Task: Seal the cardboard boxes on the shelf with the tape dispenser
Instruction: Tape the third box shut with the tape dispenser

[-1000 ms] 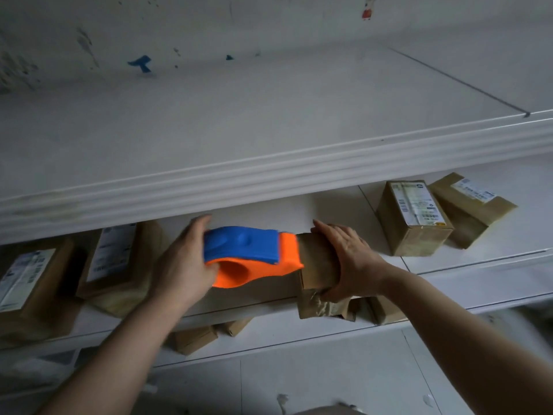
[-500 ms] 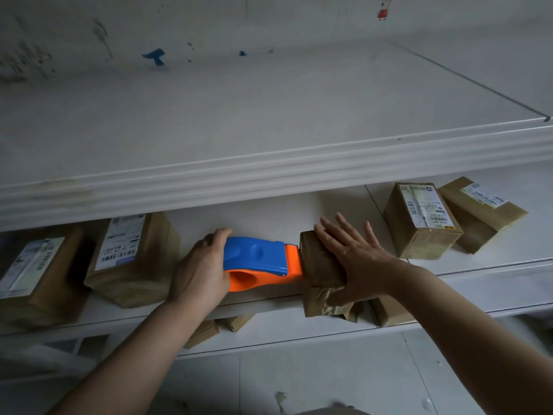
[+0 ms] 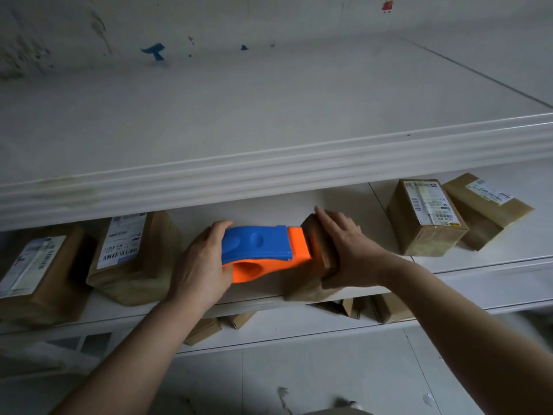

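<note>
My left hand (image 3: 200, 265) grips the rear of the blue and orange tape dispenser (image 3: 257, 250), which lies sideways on the middle shelf (image 3: 466, 271). Its orange nose touches the left end of a small brown cardboard box (image 3: 303, 284) at the shelf's front edge. My right hand (image 3: 350, 247) lies over the top of that box with straight fingers reaching to its far side. Most of the box top is hidden under this hand.
Two labelled boxes (image 3: 131, 256) (image 3: 36, 274) stand on the same shelf to the left, and two more (image 3: 425, 217) (image 3: 487, 211) to the right. The bare top shelf (image 3: 269, 115) overhangs the work. Several small boxes (image 3: 203, 330) sit on the lower shelf.
My right hand went from gripping the box to lying flat on its top. The box and dispenser settled lower onto the shelf. My left hand kept its hold on the dispenser.
</note>
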Demonstrator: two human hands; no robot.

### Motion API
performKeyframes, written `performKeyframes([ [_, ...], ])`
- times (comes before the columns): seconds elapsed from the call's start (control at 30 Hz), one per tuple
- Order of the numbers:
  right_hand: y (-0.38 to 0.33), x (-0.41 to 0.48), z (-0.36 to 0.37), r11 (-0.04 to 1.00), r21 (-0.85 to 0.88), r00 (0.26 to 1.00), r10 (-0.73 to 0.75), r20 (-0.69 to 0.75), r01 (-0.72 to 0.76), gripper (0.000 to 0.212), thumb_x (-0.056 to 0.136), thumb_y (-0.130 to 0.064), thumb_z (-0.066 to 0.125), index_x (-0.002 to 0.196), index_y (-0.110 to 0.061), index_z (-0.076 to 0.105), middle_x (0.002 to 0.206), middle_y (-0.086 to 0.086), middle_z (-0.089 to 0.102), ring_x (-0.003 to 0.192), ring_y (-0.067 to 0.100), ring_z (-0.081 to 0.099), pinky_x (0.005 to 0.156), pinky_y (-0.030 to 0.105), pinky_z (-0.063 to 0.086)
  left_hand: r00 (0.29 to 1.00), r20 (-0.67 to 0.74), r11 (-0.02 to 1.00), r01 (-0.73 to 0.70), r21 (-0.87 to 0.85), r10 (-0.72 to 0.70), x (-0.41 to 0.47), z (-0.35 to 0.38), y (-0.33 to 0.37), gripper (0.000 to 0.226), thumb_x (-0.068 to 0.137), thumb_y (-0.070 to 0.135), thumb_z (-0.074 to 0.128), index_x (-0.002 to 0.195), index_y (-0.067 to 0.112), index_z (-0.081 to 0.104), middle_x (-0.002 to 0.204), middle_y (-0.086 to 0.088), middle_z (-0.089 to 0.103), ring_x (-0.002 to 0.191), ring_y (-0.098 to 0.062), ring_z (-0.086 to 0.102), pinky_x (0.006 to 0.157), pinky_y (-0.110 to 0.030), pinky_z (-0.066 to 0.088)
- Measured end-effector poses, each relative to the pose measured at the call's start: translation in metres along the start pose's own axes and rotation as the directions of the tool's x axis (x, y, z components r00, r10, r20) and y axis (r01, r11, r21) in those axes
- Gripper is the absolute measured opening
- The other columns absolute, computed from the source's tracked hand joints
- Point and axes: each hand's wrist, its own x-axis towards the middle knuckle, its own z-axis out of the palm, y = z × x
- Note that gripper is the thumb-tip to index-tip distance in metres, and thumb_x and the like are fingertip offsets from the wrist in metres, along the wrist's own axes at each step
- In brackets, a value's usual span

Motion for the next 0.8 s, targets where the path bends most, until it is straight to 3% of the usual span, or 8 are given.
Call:
performKeyframes([
  [0.07, 0.019, -0.009, 0.010, 0.964, 0.265, 0.999, 0.007, -0.031, 0.001, 0.140, 0.051, -0.037, 0.092, 0.151, -0.022, -0.005, 0.151, 0.003, 0.014, 0.135, 0.018, 0.027, 0.112, 0.040, 0.032, 1.000, 0.002, 1.000, -0.016, 0.017, 0.016, 0.004, -0.001, 0.009, 0.072, 0.073, 0.001, 0.064, 0.136, 0.024, 0.039, 0.132, -0.002, 0.053, 0.118, -0.026, 0.053, 0.091, -0.041, 0.049],
  [0.2, 0.056, -0.026, 0.039, 0.883, 0.460, 0.993, 0.116, -0.008, -0.099, 0.138, 0.044, -0.034, 0.093, 0.147, -0.030, 0.001, 0.148, -0.001, 0.023, 0.136, 0.017, 0.030, 0.112, 0.038, 0.033, 0.994, 0.081, 0.992, -0.077, 0.103, 0.068, 0.004, 0.018, 0.043, 0.072, 0.077, 0.010, 0.060, 0.139, 0.030, 0.032, 0.137, 0.004, 0.047, 0.122, -0.020, 0.049, 0.091, -0.035, 0.047],
  [0.27, 0.070, -0.031, 0.043, 0.904, 0.391, 0.984, 0.176, 0.020, -0.169, 0.141, 0.046, -0.032, 0.094, 0.148, -0.028, -0.003, 0.153, 0.000, 0.018, 0.142, 0.023, 0.023, 0.114, 0.043, 0.027, 0.992, 0.088, 0.984, -0.104, 0.143, 0.092, 0.003, 0.031, 0.061, 0.071, 0.079, 0.012, 0.057, 0.141, 0.031, 0.028, 0.138, 0.006, 0.044, 0.124, -0.017, 0.046, 0.091, -0.033, 0.047],
  [0.33, 0.076, -0.030, 0.041, 0.941, 0.282, 0.980, 0.198, -0.004, -0.189, 0.145, 0.046, -0.041, 0.092, 0.151, -0.025, -0.006, 0.159, -0.003, 0.005, 0.148, 0.022, 0.001, 0.117, 0.053, 0.013, 0.990, 0.077, 0.968, -0.132, 0.214, 0.118, 0.005, 0.038, 0.076, 0.071, 0.081, 0.013, 0.055, 0.143, 0.031, 0.024, 0.139, 0.007, 0.043, 0.124, -0.017, 0.046, 0.089, -0.032, 0.046],
  [0.43, 0.064, -0.025, 0.034, 0.981, 0.180, 0.996, 0.075, -0.044, -0.066, 0.146, 0.047, -0.050, 0.088, 0.150, -0.026, -0.012, 0.159, -0.010, 0.001, 0.146, 0.009, -0.014, 0.118, 0.049, -0.004, 0.989, 0.075, 0.941, -0.145, 0.305, 0.128, 0.011, 0.041, 0.087, 0.073, 0.083, 0.016, 0.055, 0.145, 0.031, 0.019, 0.138, 0.007, 0.042, 0.124, -0.017, 0.046, 0.086, -0.032, 0.045],
  [0.57, 0.059, -0.018, 0.037, 0.988, 0.141, 0.997, 0.063, -0.053, -0.055, 0.138, 0.050, -0.049, 0.083, 0.151, -0.025, -0.008, 0.154, -0.010, 0.022, 0.145, 0.012, 0.008, 0.118, 0.050, 0.003, 0.990, 0.091, 0.937, -0.129, 0.324, 0.105, 0.012, 0.039, 0.083, 0.076, 0.082, 0.014, 0.059, 0.144, 0.032, 0.020, 0.137, 0.007, 0.043, 0.121, -0.018, 0.048, 0.084, -0.032, 0.047],
  [0.67, 0.064, -0.018, 0.036, 0.991, 0.112, 0.996, 0.079, -0.046, -0.074, 0.135, 0.049, -0.050, 0.083, 0.151, -0.025, -0.001, 0.151, -0.012, 0.027, 0.142, 0.011, 0.018, 0.118, 0.052, 0.006, 0.994, 0.093, 0.943, -0.088, 0.322, 0.061, 0.015, 0.030, 0.059, 0.079, 0.079, 0.013, 0.061, 0.144, 0.032, 0.021, 0.137, 0.004, 0.044, 0.121, -0.021, 0.050, 0.084, -0.035, 0.049],
  [0.8, 0.061, -0.017, 0.033, 0.995, 0.063, 0.997, 0.076, -0.014, -0.075, 0.135, 0.050, -0.050, 0.085, 0.151, -0.026, -0.001, 0.153, -0.012, 0.024, 0.142, 0.011, 0.019, 0.118, 0.053, 0.002, 0.984, 0.063, 0.913, 0.131, 0.387, -0.168, 0.014, -0.012, -0.002, 0.082, 0.077, 0.008, 0.064, 0.145, 0.031, 0.024, 0.140, -0.002, 0.045, 0.120, -0.026, 0.051, 0.084, -0.037, 0.047],
])
